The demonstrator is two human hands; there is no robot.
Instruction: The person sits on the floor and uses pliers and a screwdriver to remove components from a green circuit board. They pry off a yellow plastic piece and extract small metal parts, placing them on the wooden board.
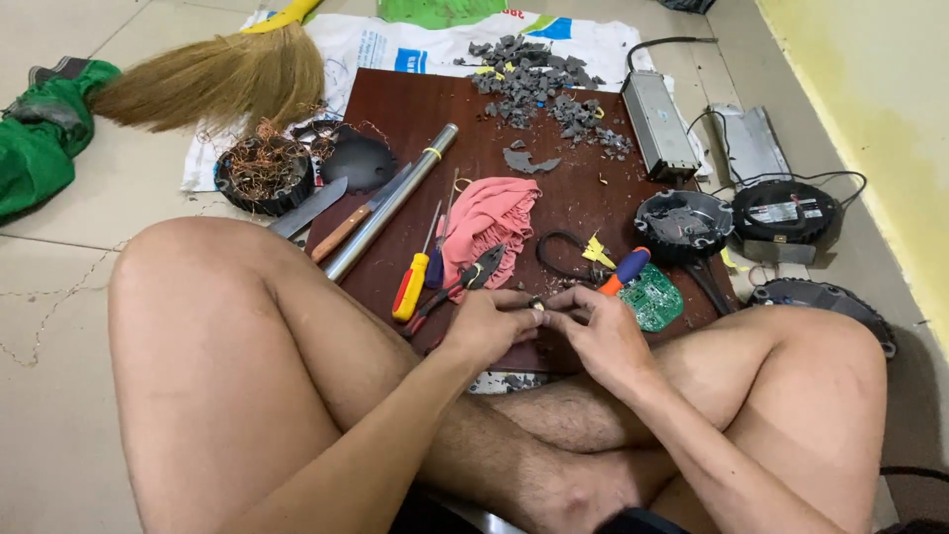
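1. Two hands are pinching one small metal part [535, 305] at lower centre: left hand [484, 324] and right hand [601, 334] are meeting fingertip to fingertip over the dark wooden board [415, 119].
2. Slipping looks likely, since the part is tiny and it could be dropping among the grey crumbled fragments [534, 79] at upper centre.
3. Pliers [465, 282] and a yellow-handled screwdriver [412, 284] are lying just beside bare legs, risking a jab.
4. Soft pink cloth [489, 222] is bunching mid-board; a glossy green circuit board [652, 297] is sitting right of the hands.

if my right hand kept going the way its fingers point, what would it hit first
Most likely the left hand: the right hand points leftward at it, both pinching a small part between them.
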